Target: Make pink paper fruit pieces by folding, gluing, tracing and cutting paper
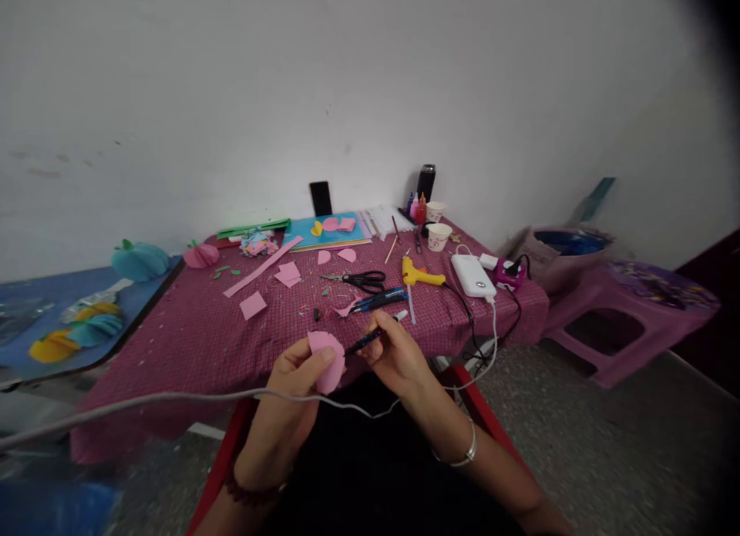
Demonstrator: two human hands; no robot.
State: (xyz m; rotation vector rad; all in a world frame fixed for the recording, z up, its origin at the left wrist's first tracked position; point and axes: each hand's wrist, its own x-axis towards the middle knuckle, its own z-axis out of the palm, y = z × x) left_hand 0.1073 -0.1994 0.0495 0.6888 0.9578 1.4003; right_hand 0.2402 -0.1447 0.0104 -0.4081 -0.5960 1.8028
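My left hand [294, 378] pinches a rounded, apparently folded piece of pink paper [331, 370] over the table's front edge. In my right hand [396, 355] is a slim black pen [364, 341], its pointed end at the paper's right edge; whether it touches cannot be made out. A pale tip, perhaps the pen's other end, shows above my right fingers. Just beyond my hands lie blue-handled pliers [381, 298] by a pink scrap and black scissors [364, 280]. Pink paper squares [253, 305] and half-round pink pieces [347, 254] are spread farther off.
A yellow glue gun [422, 274], white power bank [472, 276] and paper cup [439, 237] stand on the right. Blue and yellow paper pumpkins [95, 329] sit at left. A white cable [173, 398] crosses before my wrists. A pink stool [624, 320] stands right of the table.
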